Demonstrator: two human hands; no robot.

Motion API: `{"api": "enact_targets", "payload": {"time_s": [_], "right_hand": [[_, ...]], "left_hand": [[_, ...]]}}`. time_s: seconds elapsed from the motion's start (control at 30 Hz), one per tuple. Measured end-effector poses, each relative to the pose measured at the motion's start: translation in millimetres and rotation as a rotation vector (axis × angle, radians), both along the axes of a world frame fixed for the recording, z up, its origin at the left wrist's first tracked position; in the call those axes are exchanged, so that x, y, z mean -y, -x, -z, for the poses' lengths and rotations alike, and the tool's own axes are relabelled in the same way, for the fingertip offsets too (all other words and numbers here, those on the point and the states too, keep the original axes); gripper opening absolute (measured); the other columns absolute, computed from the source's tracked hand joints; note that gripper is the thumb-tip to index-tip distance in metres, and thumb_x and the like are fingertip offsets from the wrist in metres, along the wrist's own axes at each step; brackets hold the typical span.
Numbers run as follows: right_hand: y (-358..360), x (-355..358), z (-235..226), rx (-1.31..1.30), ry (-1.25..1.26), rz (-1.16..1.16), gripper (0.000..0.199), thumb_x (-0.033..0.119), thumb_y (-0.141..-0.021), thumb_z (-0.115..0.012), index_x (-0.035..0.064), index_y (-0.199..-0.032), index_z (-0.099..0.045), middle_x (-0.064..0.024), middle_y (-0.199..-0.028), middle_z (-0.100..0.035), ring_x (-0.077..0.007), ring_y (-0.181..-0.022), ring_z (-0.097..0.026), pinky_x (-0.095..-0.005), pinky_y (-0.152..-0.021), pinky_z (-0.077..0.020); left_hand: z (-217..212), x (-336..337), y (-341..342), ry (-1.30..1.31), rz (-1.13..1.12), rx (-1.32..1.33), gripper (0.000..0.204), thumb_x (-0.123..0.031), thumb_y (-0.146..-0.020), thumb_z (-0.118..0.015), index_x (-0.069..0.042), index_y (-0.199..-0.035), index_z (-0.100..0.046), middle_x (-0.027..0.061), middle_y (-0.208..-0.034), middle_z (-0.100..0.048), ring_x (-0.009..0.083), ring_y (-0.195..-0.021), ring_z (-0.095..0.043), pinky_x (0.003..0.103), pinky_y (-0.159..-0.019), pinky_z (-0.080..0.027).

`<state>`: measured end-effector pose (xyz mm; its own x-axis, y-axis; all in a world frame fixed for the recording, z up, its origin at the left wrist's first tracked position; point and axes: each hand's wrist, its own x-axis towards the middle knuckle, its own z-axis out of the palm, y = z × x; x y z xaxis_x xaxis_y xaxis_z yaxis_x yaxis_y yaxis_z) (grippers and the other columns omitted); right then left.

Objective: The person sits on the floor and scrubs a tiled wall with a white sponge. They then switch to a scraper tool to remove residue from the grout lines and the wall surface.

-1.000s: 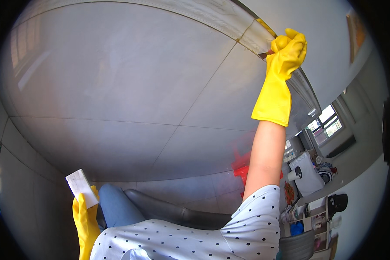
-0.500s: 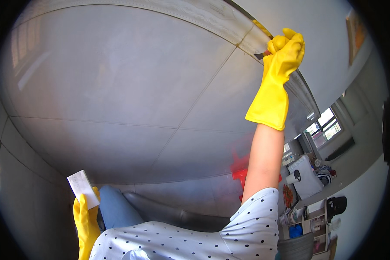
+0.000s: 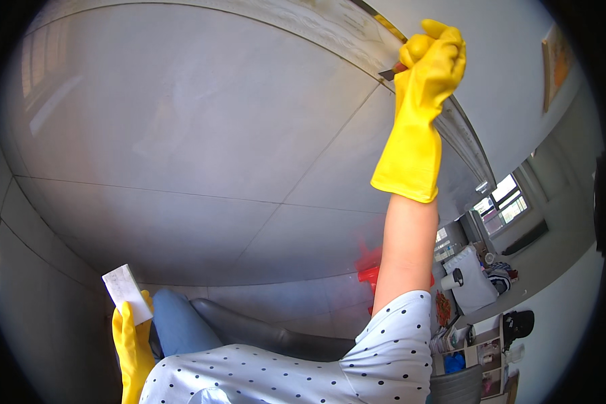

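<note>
My right hand (image 3: 427, 71), in a long yellow rubber glove, is closed round a small red-handled scraper (image 3: 388, 74). Its dark blade points left, beside the pale marbled skirting (image 3: 330, 30) where the floor seam meets it. Most of the handle is hidden by the glove. Low at the left, my left hand (image 3: 132, 343), also yellow-gloved, grips a white sponge block (image 3: 123, 289) with grey smudges. The sponge is held up beside my knee, apart from the grey tiled floor (image 3: 182, 128).
A red plastic stool (image 3: 369, 275) stands partly behind my right forearm. A dark padded edge (image 3: 269, 330) runs behind my leg. At the right are a white-covered table (image 3: 475, 279) with things on it, shelves (image 3: 488, 350) and a white wall (image 3: 498, 74).
My right hand with the scraper has moved a little left and up along the skirting, the blade now nearer the floor seam. My left hand and the sponge have hardly moved.
</note>
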<state>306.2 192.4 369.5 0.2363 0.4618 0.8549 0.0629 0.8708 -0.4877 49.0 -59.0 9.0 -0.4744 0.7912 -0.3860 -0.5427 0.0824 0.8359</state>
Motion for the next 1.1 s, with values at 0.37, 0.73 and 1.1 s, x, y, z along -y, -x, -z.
{"api": "enact_targets", "payload": {"time_s": [0.37, 0.73, 1.1], "right_hand": [[-14.5, -12.8, -5.6, 0.034, 0.03, 0.131, 0.035, 0.037, -0.098, -0.047, 0.0039, -0.102, -0.057, -0.0008, -0.058, -0.042, -0.0125, -0.049, -0.033, -0.0304, -0.049, -0.0285], [-37.1, -46.2, 3.8, 0.002, -0.138, 0.138, 0.037, 0.036, -0.099, -0.045, 0.002, -0.106, -0.059, -0.0021, -0.061, -0.049, -0.0123, -0.05, -0.039, -0.0287, -0.048, -0.0318], [-45.0, -53.8, -3.6, -0.008, -0.168, 0.229, 0.039, 0.037, -0.1, -0.048, 0.0015, -0.099, -0.064, -0.0064, -0.068, -0.061, -0.0137, -0.054, -0.049, -0.0235, -0.045, -0.0359]], "left_hand": [[12.5, -2.8, 5.8, -0.075, 0.011, 0.046, 0.067, -0.055, -0.093, -0.072, -0.007, -0.137, -0.054, 0.0164, -0.134, -0.062, 0.0259, -0.125, -0.062, 0.038, -0.112, -0.047], [11.5, -1.4, 3.7, -0.067, 0.022, 0.021, 0.068, -0.055, -0.092, -0.073, -0.008, -0.137, -0.055, 0.0164, -0.135, -0.062, 0.0258, -0.125, -0.062, 0.038, -0.112, -0.046], [15.8, -3.7, 0.9, -0.097, -0.001, 0.028, 0.068, -0.054, -0.092, -0.073, -0.008, -0.139, -0.054, 0.0162, -0.134, -0.063, 0.0263, -0.126, -0.061, 0.039, -0.113, -0.046]]}}
